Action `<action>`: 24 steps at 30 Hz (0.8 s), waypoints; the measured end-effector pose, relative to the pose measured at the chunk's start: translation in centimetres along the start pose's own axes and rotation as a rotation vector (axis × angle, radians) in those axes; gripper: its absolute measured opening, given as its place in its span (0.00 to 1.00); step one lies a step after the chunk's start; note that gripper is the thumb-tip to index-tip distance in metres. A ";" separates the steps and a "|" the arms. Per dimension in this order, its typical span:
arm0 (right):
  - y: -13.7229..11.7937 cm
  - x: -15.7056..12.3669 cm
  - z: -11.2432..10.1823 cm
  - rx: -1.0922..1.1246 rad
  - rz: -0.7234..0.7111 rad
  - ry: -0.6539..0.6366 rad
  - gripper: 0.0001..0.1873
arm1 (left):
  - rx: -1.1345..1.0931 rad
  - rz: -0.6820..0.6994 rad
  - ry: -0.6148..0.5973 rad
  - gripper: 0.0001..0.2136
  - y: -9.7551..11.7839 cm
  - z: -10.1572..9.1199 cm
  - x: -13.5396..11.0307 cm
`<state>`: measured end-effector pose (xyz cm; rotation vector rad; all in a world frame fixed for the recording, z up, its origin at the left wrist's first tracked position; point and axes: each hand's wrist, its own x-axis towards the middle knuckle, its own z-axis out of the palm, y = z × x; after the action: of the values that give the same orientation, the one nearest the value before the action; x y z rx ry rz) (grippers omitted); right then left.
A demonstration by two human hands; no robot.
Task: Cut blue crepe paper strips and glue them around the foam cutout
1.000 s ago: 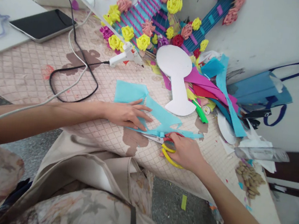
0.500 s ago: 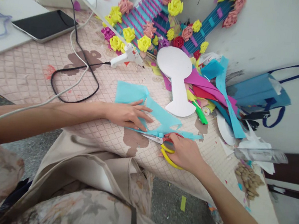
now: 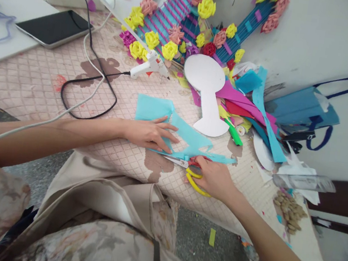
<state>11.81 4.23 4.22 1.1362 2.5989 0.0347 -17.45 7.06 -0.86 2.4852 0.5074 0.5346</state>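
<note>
A light blue sheet [image 3: 190, 130], thin like crepe paper or felt, lies on the table with a jagged cut right end. My left hand [image 3: 152, 134] rests flat on it, fingers spread toward the right. In my right hand [image 3: 215, 176] is a pair of scissors [image 3: 195, 184] with red and yellow handles. Their blades point left along the sheet's near edge, close to my left fingertips; part of the blades is hidden by the sheet. Beyond the sheet lies a white cut-out [image 3: 207, 105] with a round top and a flared foot.
A white glue gun [image 3: 149, 65] and its looped black cord [image 3: 116, 97] lie at left, near a tablet [image 3: 53, 28]. Paper-flower decorations [image 3: 172, 19] stand at the back. A green cutter [image 3: 234, 133], coloured scraps, a plastic bottle [image 3: 305, 181] and peanuts [image 3: 290, 210] lie at right.
Both hands, the scissors and the blue sheet hold nearly the same places. The whole view has shifted very slightly.
</note>
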 end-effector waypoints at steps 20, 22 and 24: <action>-1.1 0.6 -0.5 -0.028 0.017 -0.021 0.23 | 0.071 0.000 -0.034 0.15 0.0 0.1 0.0; -0.9 0.5 -0.3 -0.026 0.008 -0.015 0.23 | 0.063 0.002 -0.029 0.14 0.0 0.1 0.0; -0.8 0.4 -0.1 -0.021 0.000 -0.007 0.24 | 0.070 0.002 -0.034 0.14 0.1 0.0 0.0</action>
<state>10.99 3.99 4.06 1.1267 2.5864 0.0578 -17.37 7.01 -0.85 2.5564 0.5188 0.4822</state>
